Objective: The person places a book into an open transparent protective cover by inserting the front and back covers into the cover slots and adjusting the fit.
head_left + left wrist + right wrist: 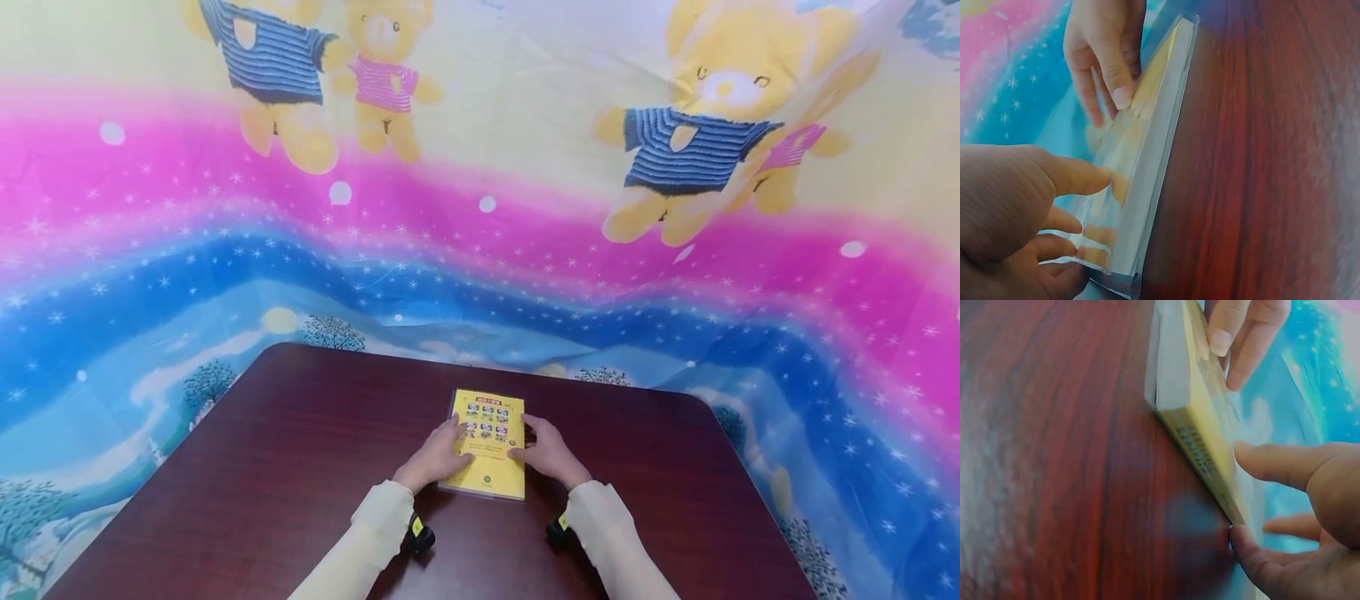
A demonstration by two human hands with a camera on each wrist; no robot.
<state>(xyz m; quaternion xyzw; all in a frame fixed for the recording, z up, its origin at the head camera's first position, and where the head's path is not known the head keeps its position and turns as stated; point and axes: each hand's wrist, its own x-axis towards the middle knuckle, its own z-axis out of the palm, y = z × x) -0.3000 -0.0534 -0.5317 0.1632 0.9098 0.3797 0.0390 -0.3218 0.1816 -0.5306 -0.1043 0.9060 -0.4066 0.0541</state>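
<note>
A yellow book (491, 471) in a clear plastic cover lies on the dark table, with small pictures and text on its upper face. My left hand (437, 454) holds its left edge, thumb over the cover and fingers along the side. On the opposite side my right hand (553, 454) grips the edge, its thumb also on top. White page edges (1159, 150) and a loose-looking clear film show in the left wrist view. The right wrist view shows the printed spine (1197, 450), with a fingertip touching its far end. The book's underside is hidden.
The dark reddish-brown table (315, 433) has rounded far corners. Behind it hangs a cloth backdrop (480, 242) printed with bears and snowflakes. A black strap device (422, 537) sits on the left wrist, another (557, 531) on the right.
</note>
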